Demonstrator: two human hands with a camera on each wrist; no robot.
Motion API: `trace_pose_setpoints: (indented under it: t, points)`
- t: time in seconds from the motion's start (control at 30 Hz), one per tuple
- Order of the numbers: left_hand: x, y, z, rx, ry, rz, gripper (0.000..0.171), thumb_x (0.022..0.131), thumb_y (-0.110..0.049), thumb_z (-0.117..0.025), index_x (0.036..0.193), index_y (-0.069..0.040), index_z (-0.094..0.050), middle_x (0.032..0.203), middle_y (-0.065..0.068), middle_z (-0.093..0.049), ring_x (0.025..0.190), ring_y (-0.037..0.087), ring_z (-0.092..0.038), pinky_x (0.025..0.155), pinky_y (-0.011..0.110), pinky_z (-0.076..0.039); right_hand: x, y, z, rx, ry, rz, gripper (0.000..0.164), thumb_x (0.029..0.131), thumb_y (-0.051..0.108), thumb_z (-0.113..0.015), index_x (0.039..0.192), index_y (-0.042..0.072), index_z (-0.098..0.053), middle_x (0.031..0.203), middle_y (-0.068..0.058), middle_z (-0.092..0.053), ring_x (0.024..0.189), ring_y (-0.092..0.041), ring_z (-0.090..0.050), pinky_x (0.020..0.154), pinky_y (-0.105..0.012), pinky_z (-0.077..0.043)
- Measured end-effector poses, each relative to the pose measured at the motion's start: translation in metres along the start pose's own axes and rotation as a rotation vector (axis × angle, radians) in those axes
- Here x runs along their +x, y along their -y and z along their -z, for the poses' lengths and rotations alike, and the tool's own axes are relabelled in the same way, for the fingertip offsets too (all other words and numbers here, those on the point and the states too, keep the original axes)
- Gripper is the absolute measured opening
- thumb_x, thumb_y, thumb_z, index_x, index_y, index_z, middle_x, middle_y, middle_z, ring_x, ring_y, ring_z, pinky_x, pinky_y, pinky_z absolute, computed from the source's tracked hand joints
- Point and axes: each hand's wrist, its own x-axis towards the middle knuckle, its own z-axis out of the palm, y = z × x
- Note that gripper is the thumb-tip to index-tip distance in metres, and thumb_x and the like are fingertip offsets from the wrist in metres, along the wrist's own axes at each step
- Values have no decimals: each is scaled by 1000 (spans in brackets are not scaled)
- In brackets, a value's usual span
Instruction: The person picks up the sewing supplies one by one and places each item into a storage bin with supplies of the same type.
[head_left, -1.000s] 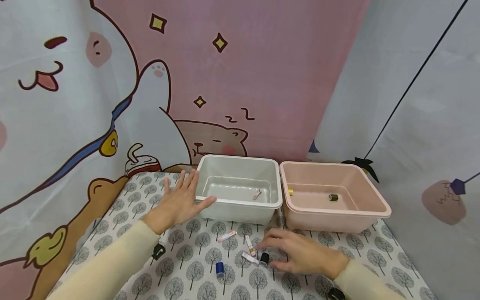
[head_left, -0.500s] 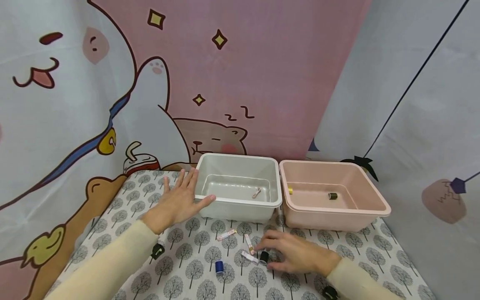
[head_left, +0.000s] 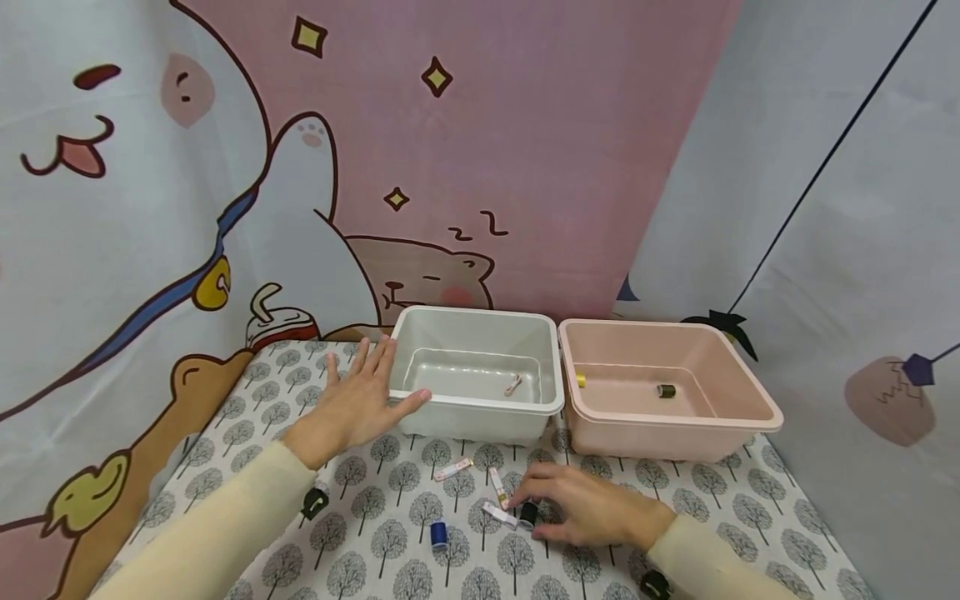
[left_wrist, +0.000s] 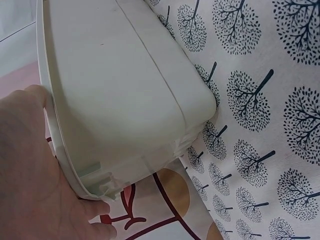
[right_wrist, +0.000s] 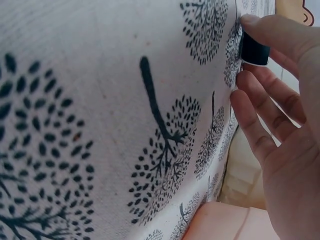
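My left hand (head_left: 348, 417) rests on the near left corner of the white plastic bin (head_left: 480, 407), fingers straight and spread. In the left wrist view the hand (left_wrist: 42, 165) lies along the bin's rim (left_wrist: 57, 125). My right hand (head_left: 588, 504) is low over the cloth with thumb and index finger around a black thread spool (head_left: 528, 514). The right wrist view shows the thumb against the spool (right_wrist: 254, 50) and the other fingers loosely bent. Beside the spool lie a white clothespin (head_left: 499, 515) and a patterned clothespin (head_left: 498, 485).
Another clothespin (head_left: 453, 470) and a blue thread spool (head_left: 438, 535) lie on the tree-print cloth (head_left: 390, 542). A pink bin (head_left: 675, 437) next to the white one holds a yellow spool (head_left: 581, 381) and a dark green spool (head_left: 666, 391). One clothespin (head_left: 513, 385) lies in the white bin.
My right hand has moved slightly left and its thumb and index finger have come in around the black thread spool. The left hand has stayed on the white bin.
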Motion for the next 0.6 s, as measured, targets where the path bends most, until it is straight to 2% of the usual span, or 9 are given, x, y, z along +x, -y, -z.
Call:
trace_pose_setpoints:
  t: [0.4,0.6]
  points:
    - [0,0,-1,5,-6,-1,124,107,-97,-30,187,-5,-6,197,13,-1,184,45,1,137,89,12,1,-3,2,43,-15,62,32,103,28,-90,134,28,-82,137,13,-76,128,-9,-76,113,-37,-68]
    - [0,-1,-1,-1,-11,6,122,109,-94,-34,187,-5,-7,197,14,-3,184,45,0,136,89,12,-1,-3,4,27,-14,75,30,104,29,-89,133,28,-82,136,13,-76,125,-5,-75,109,-34,-69]
